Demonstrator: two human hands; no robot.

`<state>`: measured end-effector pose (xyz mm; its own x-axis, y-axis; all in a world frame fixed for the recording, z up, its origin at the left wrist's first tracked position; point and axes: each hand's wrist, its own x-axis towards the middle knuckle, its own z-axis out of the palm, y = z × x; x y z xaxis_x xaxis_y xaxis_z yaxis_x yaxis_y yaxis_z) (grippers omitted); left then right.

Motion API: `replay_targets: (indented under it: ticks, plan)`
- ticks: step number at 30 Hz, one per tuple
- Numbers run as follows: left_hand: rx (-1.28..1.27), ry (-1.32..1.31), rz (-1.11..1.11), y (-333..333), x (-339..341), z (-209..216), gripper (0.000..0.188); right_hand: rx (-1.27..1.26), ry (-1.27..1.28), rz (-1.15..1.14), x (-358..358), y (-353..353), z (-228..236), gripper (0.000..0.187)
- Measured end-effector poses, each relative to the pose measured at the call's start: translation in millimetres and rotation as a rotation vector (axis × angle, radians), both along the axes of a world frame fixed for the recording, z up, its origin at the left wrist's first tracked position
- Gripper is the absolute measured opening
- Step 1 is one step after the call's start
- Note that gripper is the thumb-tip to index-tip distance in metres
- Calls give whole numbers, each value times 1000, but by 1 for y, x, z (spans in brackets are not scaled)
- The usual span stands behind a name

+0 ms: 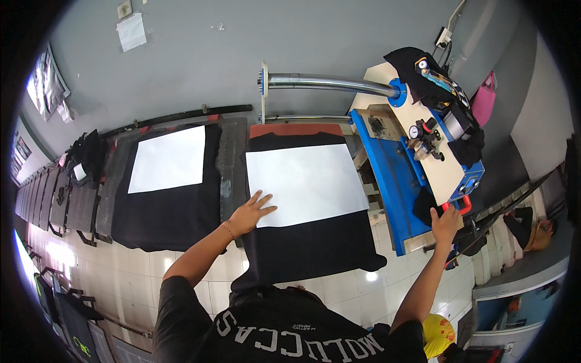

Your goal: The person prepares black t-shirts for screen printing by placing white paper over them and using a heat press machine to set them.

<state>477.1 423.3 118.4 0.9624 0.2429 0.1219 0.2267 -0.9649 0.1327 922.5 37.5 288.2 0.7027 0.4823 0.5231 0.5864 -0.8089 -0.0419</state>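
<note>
A black T-shirt point(308, 245) lies spread on a flat platen with a reddish-brown pad point(296, 129) showing at its far edge. On the shirt rests a large white paper sheet point(302, 181). My left hand point(246, 215) touches the sheet's near left corner, fingers spread and holding nothing. To the right stands a blue and cream heat press point(393, 175) with a pressure gauge. My right hand point(445, 224) is closed around the red handle point(465, 206) at its near corner.
Left of me, a second black shirt point(166, 224) carries another white sheet point(169, 158). A thick metal rail point(330, 81) runs from the press along the wall. Dark cloth point(466, 145) lies on the press. A person point(535, 233) is at the far right; a yellow item point(439, 334) is behind me.
</note>
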Motion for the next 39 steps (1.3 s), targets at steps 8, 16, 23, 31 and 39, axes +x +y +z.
replay_targets:
  ticks: [8, 16, 23, 31, 39]
  plan:
    - [-78, 15, -38, 2, 79, 8, 83, 27, 142, 19, -13, 3, 13, 64]
    - [-226, 197, 29, -31, 171, 26, 80, 263, 268, 227, 41, -38, 11, 53]
    - [-541, -156, -18, -98, 253, 84, 73, 589, 254, 396, 131, -48, 3, 58]
    - [-888, -436, -355, -236, 353, 170, 71, 712, 252, 560, 150, -48, -4, 68]
    - [-723, -405, -299, -285, 384, 163, 81, 823, 352, 570, 155, -54, -7, 67]
